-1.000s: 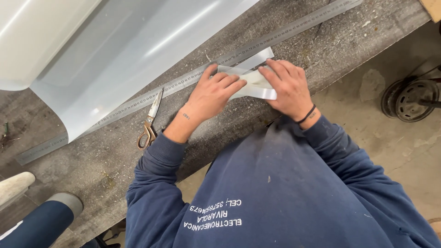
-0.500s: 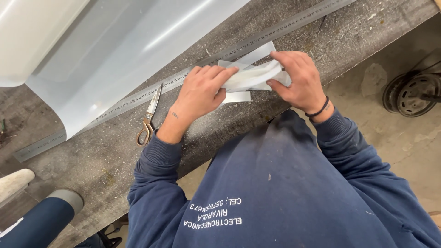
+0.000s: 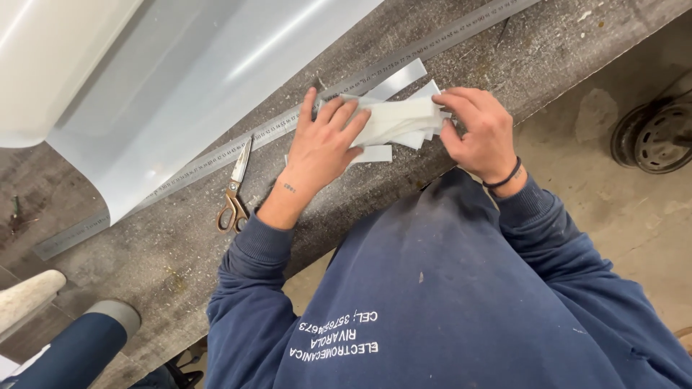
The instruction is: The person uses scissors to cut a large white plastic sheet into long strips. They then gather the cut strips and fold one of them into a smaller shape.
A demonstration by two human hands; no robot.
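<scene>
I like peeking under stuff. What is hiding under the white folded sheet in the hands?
Under the white folded sheet lie flat pale strips on the grey workbench. Their middles are covered by the sheet and the left hand.

The person wears a dark navy sweatshirt (image 3: pixel 447 288) with ribbed cuffs pushed up the forearms and a faint dusting of pale marks on the cloth. White printed lettering in three lines sits on its chest. The left hand (image 3: pixel 324 144) has a small dark tattoo at the wrist. The right hand (image 3: pixel 479 133) has a thin black band (image 3: pixel 504 178) around its wrist.
</scene>
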